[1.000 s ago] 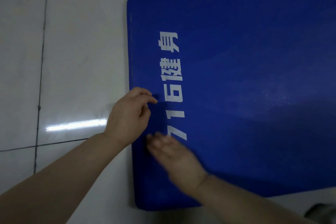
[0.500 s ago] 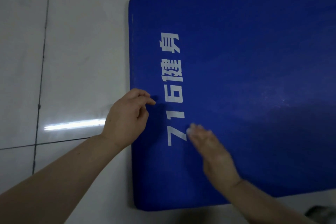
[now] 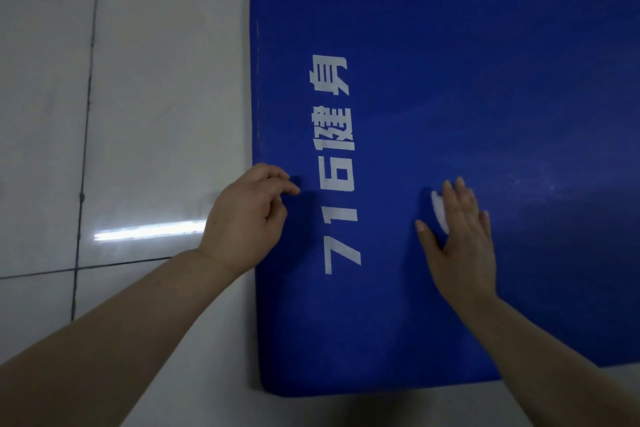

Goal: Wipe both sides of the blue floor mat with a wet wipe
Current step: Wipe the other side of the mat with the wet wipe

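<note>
Head view: right hand [image 3: 457, 246], fingers flat, presses wet wipe [image 3: 439, 210] onto blue floor mat [image 3: 485, 87]; unwiped length extends rightward; left hand [image 3: 247, 218], fingers curled, steadies mat's left edge.

Likely gym or home floor: glossy pale floor tiles [image 3: 145, 114] left of fingers, fitness-branded blue floor mat [image 3: 485, 97] beneath.
</note>
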